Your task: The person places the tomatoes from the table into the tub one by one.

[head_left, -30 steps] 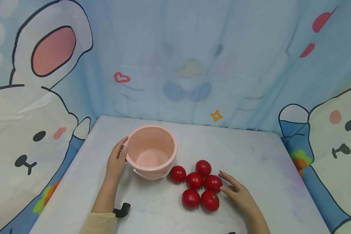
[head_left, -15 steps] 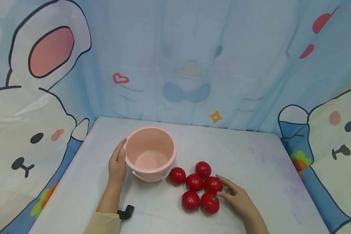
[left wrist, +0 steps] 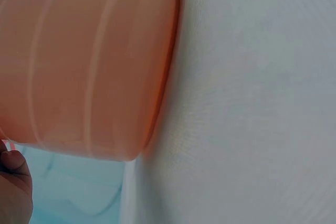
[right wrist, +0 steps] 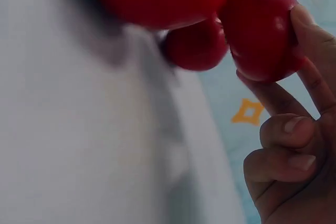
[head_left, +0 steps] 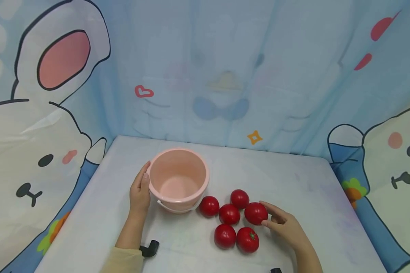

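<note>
My right hand [head_left: 287, 227] pinches a red tomato [head_left: 256, 213] between thumb and fingers. In the right wrist view this tomato [right wrist: 260, 32] is off the table, and the other fingers curl below. Several more red tomatoes [head_left: 229, 214] lie close together to its left; one tomato [head_left: 247, 240] shows a green stem. A pink bucket [head_left: 178, 176] stands upright with nothing visible inside. My left hand [head_left: 140, 191] holds its left rim. In the left wrist view, the thumb [left wrist: 16, 163] is at the bucket's rim; most of the hand is out of frame.
The white tabletop [head_left: 283, 178] ends at a blue printed curtain [head_left: 222, 57] behind and at the sides. The bucket's white handle [head_left: 179, 209] hangs down its front. A black object [head_left: 150, 248] sits by the left wrist, another black piece [head_left: 276, 270] by the right forearm.
My right hand has closed on the rightmost tomato and shifted it slightly right and up, away from the others. My left hand remains at the bucket.
</note>
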Tool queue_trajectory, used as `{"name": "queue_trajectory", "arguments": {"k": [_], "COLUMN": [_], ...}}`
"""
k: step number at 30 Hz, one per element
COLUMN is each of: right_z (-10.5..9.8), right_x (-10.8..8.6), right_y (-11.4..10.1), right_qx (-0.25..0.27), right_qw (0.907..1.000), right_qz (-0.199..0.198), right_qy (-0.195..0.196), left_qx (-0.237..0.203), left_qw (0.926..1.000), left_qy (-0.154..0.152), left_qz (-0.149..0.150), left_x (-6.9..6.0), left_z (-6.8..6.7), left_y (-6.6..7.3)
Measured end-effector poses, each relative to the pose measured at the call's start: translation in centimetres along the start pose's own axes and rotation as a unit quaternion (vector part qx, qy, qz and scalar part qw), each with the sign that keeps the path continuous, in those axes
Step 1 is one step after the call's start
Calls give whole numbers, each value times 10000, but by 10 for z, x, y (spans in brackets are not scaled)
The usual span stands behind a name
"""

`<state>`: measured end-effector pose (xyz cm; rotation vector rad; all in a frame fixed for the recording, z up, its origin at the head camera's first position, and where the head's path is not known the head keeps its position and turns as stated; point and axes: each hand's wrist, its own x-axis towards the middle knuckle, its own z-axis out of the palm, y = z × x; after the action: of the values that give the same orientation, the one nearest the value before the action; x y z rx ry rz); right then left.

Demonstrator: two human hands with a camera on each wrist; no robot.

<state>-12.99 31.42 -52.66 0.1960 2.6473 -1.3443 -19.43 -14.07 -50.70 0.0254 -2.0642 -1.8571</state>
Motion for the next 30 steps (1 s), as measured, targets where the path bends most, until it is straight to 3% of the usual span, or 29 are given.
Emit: {"name": "queue_trajectory", "arguments": {"k": [5,9,12,16,19,22,26,30], "right_z": [-18,-25,-25,-13,4,26,58,88], "right_x": [24,54,80,110,125,134,140,144], "right_y": [-44,-99,-145,-205,-244,-277,-307,-320], "right_qx": [489,808,927,737,217,-423,-1193,-1842], "right_qw": [9905,9703,9527,9380,9276,9092,8844,8575], "right_qz": [-1269,-2152,-2575,-2616,-2545,-2475,-2168,-1835], "right_qy": [-220,-754,-1320,-2153,-2727,-3320,-3958,-4439], "left_qx": [73,141,75,-44,-40,40,136,241], "left_qw": [9999,9999,9999,10000,10000,10000,9999,9997], "left_qy": [53,77,79,45,-8,-45,-48,-13], "left_qz": [-46,-37,-23,-41,-45,-48,-50,-4], "left_x": [0,1,2,4,4,3,2,2], "left_z": [-3,-4,-5,-4,-2,0,3,4], "left_y": [1,0,-2,-5,-6,-6,-5,-5]}}
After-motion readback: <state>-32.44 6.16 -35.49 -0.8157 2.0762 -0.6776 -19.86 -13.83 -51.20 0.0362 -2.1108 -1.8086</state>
